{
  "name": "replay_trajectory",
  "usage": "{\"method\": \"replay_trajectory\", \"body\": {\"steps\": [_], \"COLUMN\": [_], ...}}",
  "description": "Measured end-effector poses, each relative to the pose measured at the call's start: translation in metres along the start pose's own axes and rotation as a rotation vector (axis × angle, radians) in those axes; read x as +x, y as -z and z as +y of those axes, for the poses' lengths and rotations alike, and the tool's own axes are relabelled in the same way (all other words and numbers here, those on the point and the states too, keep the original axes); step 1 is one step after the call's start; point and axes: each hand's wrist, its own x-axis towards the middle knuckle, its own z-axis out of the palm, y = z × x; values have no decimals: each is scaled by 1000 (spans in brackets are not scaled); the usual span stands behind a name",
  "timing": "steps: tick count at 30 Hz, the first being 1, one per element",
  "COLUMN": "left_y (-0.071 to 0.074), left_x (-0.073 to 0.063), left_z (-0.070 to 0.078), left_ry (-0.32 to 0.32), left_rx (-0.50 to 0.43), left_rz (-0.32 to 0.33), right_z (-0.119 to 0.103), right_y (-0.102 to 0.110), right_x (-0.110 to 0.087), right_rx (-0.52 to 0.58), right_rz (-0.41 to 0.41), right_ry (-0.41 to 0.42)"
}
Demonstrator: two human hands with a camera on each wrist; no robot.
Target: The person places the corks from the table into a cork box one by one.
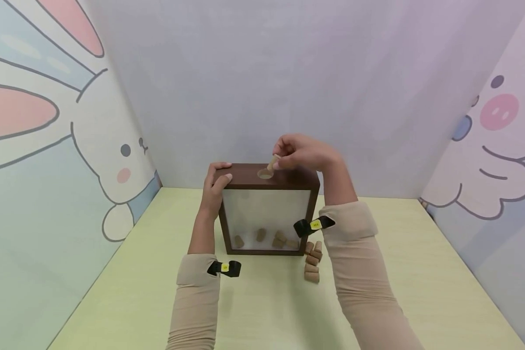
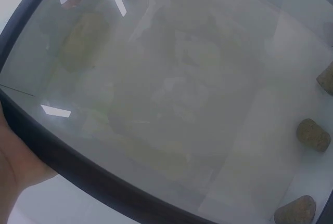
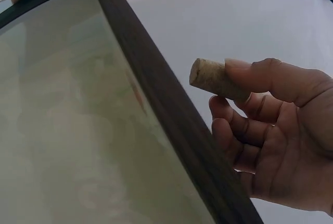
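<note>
A dark brown box (image 1: 295, 181) with a clear front stands upright, a round hole (image 1: 265, 175) in its top. My left hand (image 1: 213, 190) grips the box's top left corner, thumb and fingers over the top edge. Thumb and fingers of my right hand (image 1: 308, 153) pinch a cork (image 3: 210, 77), tilted, with its lower end right at the hole's rim. Behind the clear panel, several corks (image 2: 313, 135) lie at the bottom of the box.
Several loose corks (image 1: 312, 276) lie on the pale yellow-green table (image 1: 262, 301), by the box's lower right corner and under my right forearm. A plain curtain-like wall (image 1: 210, 87) rises close behind the box. Cartoon-printed walls flank the table.
</note>
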Motion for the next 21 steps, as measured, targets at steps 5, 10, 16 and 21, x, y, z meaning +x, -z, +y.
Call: {"method": "replay_trajectory", "body": {"steps": [5,10,16,21], "left_y": [0,-1,-4,-11], "left_x": [-1,0,0,-7], "left_z": [-1,-1,-1,17], "left_ry": [-2,-2,-4,-8], "left_rx": [-10,-24,-48,-32], "left_rz": [5,11,-10,-35], "right_z": [5,2,-7,-10], "right_y": [-4,-5,-4,-5], "right_x": [13,21,25,10], "right_rx": [28,-9,-67,-75], "right_rz": [-3,-16,-73,-28], "right_ry": [-97,-199,-272,-250]}}
